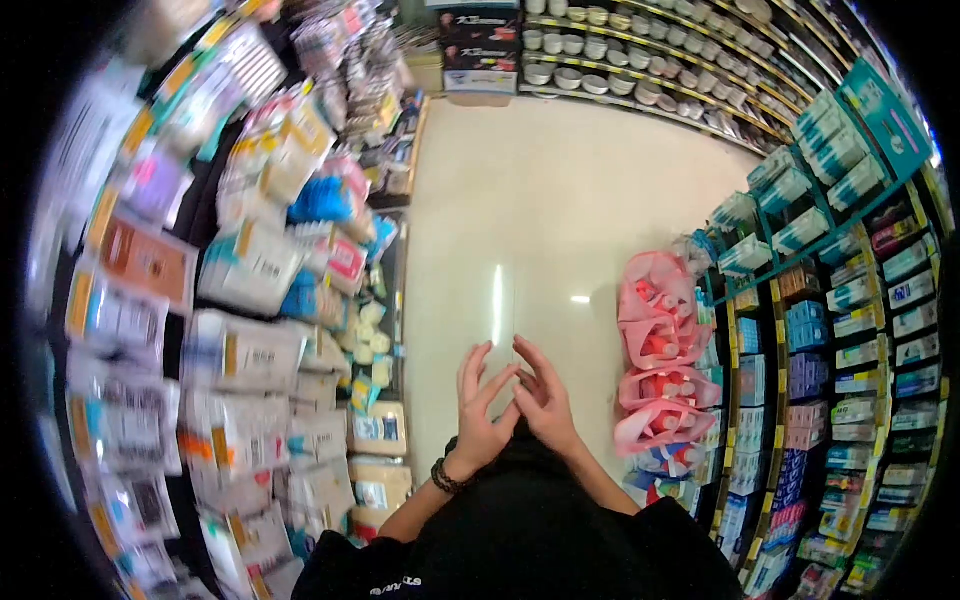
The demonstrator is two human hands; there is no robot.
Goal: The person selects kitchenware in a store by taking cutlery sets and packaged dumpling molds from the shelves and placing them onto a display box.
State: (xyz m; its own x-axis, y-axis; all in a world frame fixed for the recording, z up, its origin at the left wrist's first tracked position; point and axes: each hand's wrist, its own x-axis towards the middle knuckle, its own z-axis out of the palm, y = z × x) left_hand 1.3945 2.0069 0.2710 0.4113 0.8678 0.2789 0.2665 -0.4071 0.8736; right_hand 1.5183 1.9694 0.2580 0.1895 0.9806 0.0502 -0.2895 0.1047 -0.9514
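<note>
Both of my hands are raised in front of my chest over the pale tiled floor (540,190). My left hand (484,405) has its fingers spread, and a dark beaded bracelet (447,478) circles that wrist. Beside it, my right hand (545,395) has its fingers stretched forward. The thumbs and fingertips of the two hands come close together or touch; I cannot tell which. Neither hand shows anything held. Nearest on the right, pink plastic bags (655,345) with red-capped bottles in them stand on the floor.
Packaged goods (250,350) hang and lie along the left shelves. Right-hand shelves carry toothpaste-like boxes (808,375) and a teal display rack (885,125). Stacked bowls (620,55) fill the far shelves, with dark cartons (480,40) beside them.
</note>
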